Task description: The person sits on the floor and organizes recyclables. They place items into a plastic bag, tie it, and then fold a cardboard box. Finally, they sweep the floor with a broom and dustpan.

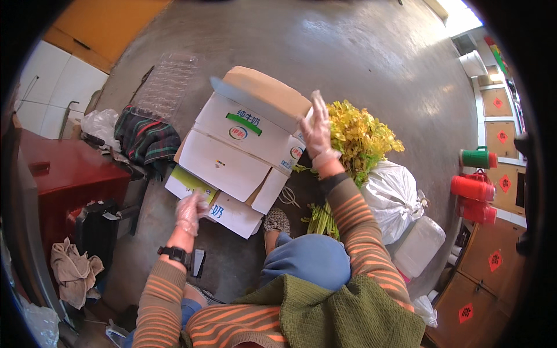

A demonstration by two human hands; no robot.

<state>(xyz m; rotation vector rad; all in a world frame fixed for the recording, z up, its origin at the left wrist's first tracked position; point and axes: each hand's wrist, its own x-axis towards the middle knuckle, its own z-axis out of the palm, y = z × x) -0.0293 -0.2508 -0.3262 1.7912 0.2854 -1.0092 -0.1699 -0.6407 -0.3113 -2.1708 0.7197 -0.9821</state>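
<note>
A white cardboard milk carton box [226,163] with a green handle and open flaps stands on the floor before me. My right hand [317,130], in a clear plastic glove, is raised at the box's right edge, fingers spread; whether it touches the box is unclear. My left hand [192,211], also gloved, is at the green and white flap at the near left, its fingers bent and blurred; its hold cannot be told. Yellowing leafy celery [359,135] lies right of the box, with green stalks [322,222] nearer me. Scissors [289,197] lie beside the box.
A tied white bag [389,195] and a translucent plastic container [420,245] stand at the right. Clear plastic trays [167,87] and a plaid cloth [148,139] lie at the left, near a red cabinet [78,169]. Thermos flasks [474,191] stand along the right side.
</note>
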